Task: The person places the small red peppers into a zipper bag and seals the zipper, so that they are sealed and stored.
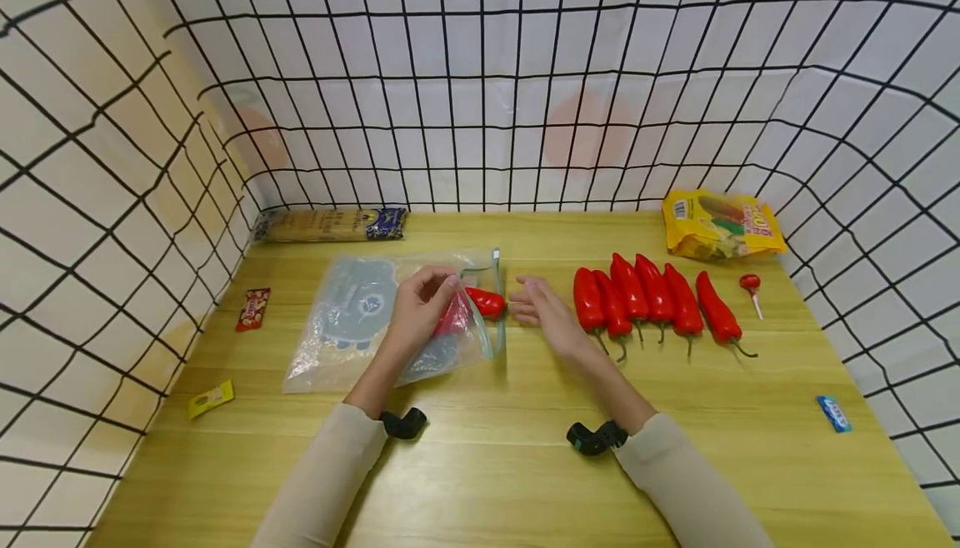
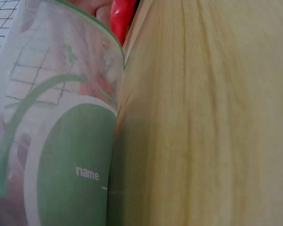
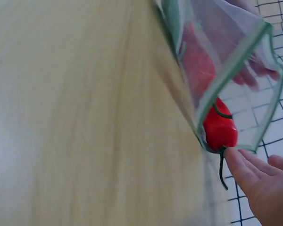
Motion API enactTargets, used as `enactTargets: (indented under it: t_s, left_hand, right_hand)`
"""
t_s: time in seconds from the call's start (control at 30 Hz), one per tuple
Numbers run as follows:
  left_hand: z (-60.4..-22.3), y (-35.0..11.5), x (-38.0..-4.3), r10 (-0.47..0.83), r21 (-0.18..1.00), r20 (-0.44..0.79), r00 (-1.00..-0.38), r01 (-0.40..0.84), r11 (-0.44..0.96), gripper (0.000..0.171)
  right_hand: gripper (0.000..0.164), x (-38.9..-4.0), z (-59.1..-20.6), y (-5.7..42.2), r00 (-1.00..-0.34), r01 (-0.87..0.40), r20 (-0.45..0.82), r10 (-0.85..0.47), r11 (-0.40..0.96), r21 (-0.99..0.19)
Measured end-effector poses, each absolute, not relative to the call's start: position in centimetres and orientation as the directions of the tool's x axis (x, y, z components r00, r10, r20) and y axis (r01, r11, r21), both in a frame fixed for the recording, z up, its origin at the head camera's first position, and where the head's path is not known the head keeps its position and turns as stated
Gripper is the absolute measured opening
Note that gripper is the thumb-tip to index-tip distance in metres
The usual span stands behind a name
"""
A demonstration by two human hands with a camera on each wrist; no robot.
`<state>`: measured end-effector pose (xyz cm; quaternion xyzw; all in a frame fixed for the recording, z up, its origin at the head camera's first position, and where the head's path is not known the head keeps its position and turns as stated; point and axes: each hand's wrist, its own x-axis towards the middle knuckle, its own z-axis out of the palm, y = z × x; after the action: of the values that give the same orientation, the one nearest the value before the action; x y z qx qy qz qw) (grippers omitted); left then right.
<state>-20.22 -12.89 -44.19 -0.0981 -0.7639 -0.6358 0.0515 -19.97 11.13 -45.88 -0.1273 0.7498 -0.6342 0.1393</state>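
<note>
A clear zip bag (image 1: 318,361) with a pale blue-green print lies across the table's middle left, its green-edged mouth held apart toward the right. My left hand (image 1: 418,308) pinches the upper layer of the bag near that mouth. A red pepper (image 3: 220,129) lies at the opening, mostly inside, its green stem sticking out past the rim in the right wrist view. More red shows through the plastic behind it. My right hand (image 1: 549,315) is just right of the mouth, fingers extended, fingertips right at the pepper's stem end.
Several red peppers (image 1: 658,291) lie in a row to the right. Behind them stands a yellow packet (image 1: 722,225), with a lollipop (image 1: 750,283) nearby. A pasta packet (image 1: 330,225) lies at the back left. Small wrapped sweets lie near both sides, and black mesh surrounds the table.
</note>
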Motion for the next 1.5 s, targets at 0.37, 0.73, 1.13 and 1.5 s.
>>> enactTargets:
  t_s: [0.37, 0.73, 1.13, 1.5]
  left_hand:
    - [-44.7, -12.1, -20.3, 0.102, 0.979, 0.204, -0.974, 0.205, -0.004, 0.022]
    - [-45.2, -12.0, -20.7, 0.116, 0.973, 0.229, -0.967, 0.232, 0.011, 0.019]
    - [-44.7, -13.1, -20.3, 0.097, 0.978, 0.206, -0.974, 0.208, 0.013, 0.020]
    - [-44.7, -13.4, -20.5, 0.125, 0.978, 0.206, -0.971, 0.206, -0.011, 0.020]
  right_hand:
    - [0.066, -20.1, -46.4, 8.2, -0.909, 0.028, -0.029, -0.415, 0.009, -1.000]
    - [0.050, -19.6, -45.8, 11.3, -0.942, -0.095, -0.006, -0.334, 0.286, -0.953]
    - [0.045, -19.3, -44.6, 17.9, -0.986, -0.164, 0.121, -0.111, 0.647, -0.745]
    - [0.054, -19.6, -45.8, 16.9, -0.975, -0.199, 0.040, -0.219, 0.777, -0.597]
